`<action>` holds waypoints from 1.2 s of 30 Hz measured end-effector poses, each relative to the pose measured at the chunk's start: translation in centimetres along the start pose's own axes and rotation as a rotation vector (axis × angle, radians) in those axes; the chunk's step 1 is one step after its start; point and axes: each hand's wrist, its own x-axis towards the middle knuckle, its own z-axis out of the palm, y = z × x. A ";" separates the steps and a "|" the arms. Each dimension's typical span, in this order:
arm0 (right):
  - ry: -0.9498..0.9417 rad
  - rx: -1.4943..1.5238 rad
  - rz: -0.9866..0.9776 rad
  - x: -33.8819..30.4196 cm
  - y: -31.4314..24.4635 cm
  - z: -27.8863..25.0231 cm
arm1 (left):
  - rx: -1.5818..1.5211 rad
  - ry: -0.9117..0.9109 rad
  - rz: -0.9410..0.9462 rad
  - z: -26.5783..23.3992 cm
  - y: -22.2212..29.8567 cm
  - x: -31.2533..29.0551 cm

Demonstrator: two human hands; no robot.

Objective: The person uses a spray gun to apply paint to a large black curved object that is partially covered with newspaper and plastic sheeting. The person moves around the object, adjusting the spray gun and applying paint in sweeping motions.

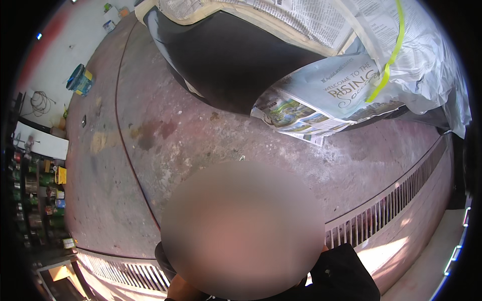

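Note:
A big blurred oval covers the lower middle of the head view and hides most of both my hands. Bare skin of my left arm or hand point(182, 290) shows at its lower left edge. On the other side, a sliver of my right hand point(325, 248) shows beside a black sleeve point(346, 273). No fingers can be made out, nor anything they may hold. A small metallic bit point(242, 158) shows just above the blur; its kind is unclear. Ahead stands a dark curved body panel point(221, 55), bordered by newspaper sheets point(306, 22) and masking tape point(196, 19).
Yellow-green tape point(389, 65) crosses the paper and plastic at right. A dark hose point(122, 128) runs along the stained floor point(201, 140). At left are a blue bucket point(79, 80) and shelves with cans point(45, 178). Slotted floor grates point(386, 205) lie at both sides.

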 end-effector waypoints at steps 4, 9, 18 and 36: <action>-0.021 0.011 0.022 -0.2 -0.9 -0.5 | -0.018 0.066 -0.022 -0.9 0.4 0.2; -0.023 0.013 0.015 -0.1 -0.9 -0.5 | -0.171 0.316 -0.138 -3.3 1.2 0.6; 0.015 -0.013 -0.036 -0.1 -0.1 0.2 | -0.242 0.492 -0.066 -4.5 7.6 2.8; -0.032 -0.049 0.003 -0.3 -0.7 -0.3 | 0.142 0.036 0.047 -3.0 2.9 0.0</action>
